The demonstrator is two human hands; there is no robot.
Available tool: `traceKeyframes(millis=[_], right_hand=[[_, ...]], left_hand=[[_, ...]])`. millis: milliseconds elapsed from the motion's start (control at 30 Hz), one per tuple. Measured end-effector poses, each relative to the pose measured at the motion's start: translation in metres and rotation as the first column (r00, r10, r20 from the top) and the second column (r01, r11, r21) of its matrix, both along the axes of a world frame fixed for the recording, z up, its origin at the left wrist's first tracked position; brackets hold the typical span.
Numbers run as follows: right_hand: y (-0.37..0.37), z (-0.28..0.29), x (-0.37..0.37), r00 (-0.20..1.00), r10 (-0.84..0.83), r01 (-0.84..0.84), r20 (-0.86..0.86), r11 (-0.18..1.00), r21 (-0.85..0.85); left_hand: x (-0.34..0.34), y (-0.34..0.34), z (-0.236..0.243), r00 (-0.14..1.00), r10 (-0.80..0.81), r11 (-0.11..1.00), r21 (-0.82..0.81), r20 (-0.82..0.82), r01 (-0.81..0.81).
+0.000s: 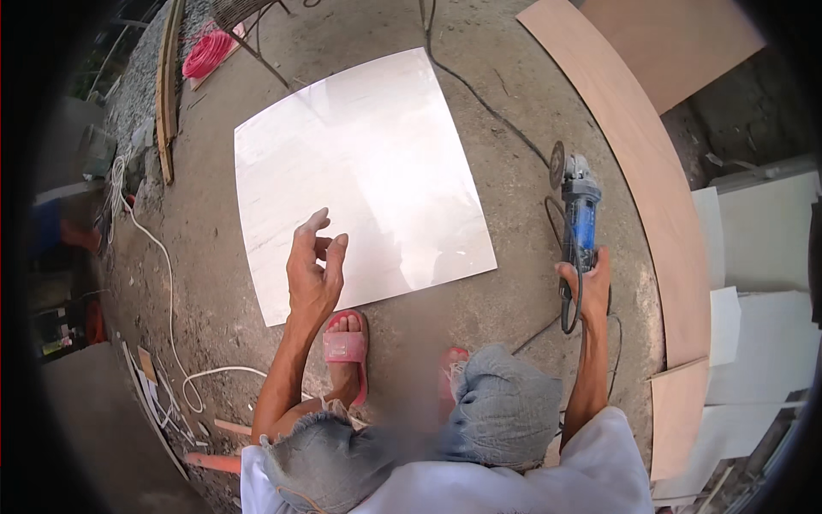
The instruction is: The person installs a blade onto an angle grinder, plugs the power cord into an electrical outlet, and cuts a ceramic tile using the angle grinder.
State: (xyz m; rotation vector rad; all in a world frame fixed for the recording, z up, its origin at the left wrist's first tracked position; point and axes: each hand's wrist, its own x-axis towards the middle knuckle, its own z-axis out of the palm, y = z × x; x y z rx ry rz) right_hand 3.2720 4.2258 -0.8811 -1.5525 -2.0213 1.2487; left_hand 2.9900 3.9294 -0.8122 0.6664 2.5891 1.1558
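A large glossy white tile [360,163] with faint grey veins lies flat on the concrete ground before my feet. Over its near left part hovers my left hand [315,267], empty, with the index finger stretched forward and the thumb apart from the others. Off to the right, my right hand [589,278] grips a blue angle grinder [581,218] by its rear end. Its cutting disc [557,164] points away from me, to the right of the tile and apart from it. Whether the disc is spinning cannot be told.
A dark power cord [479,98] runs across the ground beyond the tile. Long plywood strips [634,128] and white sheets [762,343] line the right side. At left lie a white cable [167,257], wooden planks [164,103] and a pink coil [206,54]. A metal-legged stand [257,51] is at the far edge.
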Motion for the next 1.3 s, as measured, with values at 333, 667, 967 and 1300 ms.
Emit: traceKeyframes(millis=[333, 667, 967, 1300], right_hand=[[-0.004, 0.161, -0.122, 0.941, 0.115, -0.317, 0.317, 0.621, 0.717], [-0.163, 0.095, -0.273, 0.845, 0.354, -0.521, -0.401, 0.381, -0.763], [-0.261, 0.029, -0.343, 0.663, 0.684, -0.747, -0.303, 0.63, -0.211], [-0.309, -0.044, -0.326, 0.731, -0.456, -0.623, -0.507, -0.146, -0.768]], left_hand=[[-0.02, 0.119, 0.036, 0.515, -0.481, 0.829, 0.56, 0.71, 0.002], [-0.13, 0.032, -0.03, 0.103, -0.498, 0.503, 0.383, 0.861, -0.775], [-0.2, -0.072, -0.047, 0.494, 0.027, 0.64, 0.365, 0.869, -0.676], [-0.205, -0.083, -0.115, 0.336, -0.132, 0.493, 0.355, 0.933, -0.794]])
